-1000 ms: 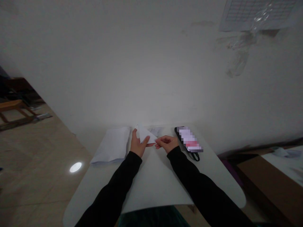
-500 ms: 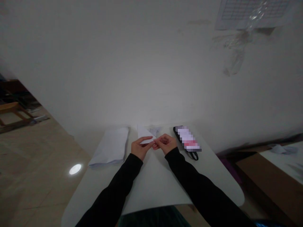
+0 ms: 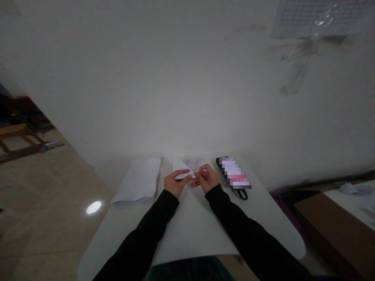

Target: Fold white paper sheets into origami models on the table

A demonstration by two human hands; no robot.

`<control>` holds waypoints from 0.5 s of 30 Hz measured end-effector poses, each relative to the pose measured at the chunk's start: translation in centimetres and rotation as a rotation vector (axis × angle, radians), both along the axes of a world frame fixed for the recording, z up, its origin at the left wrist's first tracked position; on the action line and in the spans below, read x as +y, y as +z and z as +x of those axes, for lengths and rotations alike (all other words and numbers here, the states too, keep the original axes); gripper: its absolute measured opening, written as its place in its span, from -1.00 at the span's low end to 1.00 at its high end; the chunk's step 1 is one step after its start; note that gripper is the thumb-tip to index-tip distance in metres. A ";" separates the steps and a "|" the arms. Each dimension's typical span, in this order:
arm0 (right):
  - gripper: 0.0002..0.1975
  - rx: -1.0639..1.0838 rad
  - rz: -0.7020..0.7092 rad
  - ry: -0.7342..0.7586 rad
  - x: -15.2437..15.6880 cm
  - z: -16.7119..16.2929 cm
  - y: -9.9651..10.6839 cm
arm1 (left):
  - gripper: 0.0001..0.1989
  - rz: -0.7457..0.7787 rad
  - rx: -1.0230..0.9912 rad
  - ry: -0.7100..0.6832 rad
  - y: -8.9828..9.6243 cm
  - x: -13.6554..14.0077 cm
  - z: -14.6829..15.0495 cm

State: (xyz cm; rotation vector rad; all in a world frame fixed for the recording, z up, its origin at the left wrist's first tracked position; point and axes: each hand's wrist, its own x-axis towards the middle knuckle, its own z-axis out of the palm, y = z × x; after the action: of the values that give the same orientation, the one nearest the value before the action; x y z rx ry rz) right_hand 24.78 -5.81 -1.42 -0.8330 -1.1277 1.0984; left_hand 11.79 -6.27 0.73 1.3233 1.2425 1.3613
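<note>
A folded white paper (image 3: pixel 179 166), triangular, lies at the far middle of the white table (image 3: pixel 190 230). My left hand (image 3: pixel 174 184) grips it from the left, thumb on top. My right hand (image 3: pixel 207 178) pinches the paper's pointed right tip with its fingertips. Both hands meet at that tip, close to the wall.
A stack of white sheets (image 3: pixel 139 179) lies left of my hands. A black phone-like object (image 3: pixel 233 175) with a strap lies to the right. A small crumpled paper (image 3: pixel 192 162) sits behind the fold. A brown desk (image 3: pixel 336 218) stands at right, a wooden bench (image 3: pixel 17 134) far left.
My left hand slid from under the paper's left side toward its right tip, and the paper dropped flatter. My right hand closed in on the tip.
</note>
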 end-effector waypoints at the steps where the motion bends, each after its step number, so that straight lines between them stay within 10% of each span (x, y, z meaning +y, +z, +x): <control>1: -0.71 -0.044 0.022 0.028 0.1 0.1 -0.1 | -0.60 -0.007 -0.001 0.003 -0.1 0.1 -0.1; 15: -0.84 -0.061 -0.002 0.153 2.1 3.8 1.0 | -0.58 0.194 0.001 -0.321 1.3 1.0 -1.9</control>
State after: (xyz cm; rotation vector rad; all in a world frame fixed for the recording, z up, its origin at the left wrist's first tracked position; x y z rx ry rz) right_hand 28.63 -3.66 -0.47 -0.7964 -1.2578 1.2076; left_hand 9.94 -5.32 2.01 1.5806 0.8670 1.2714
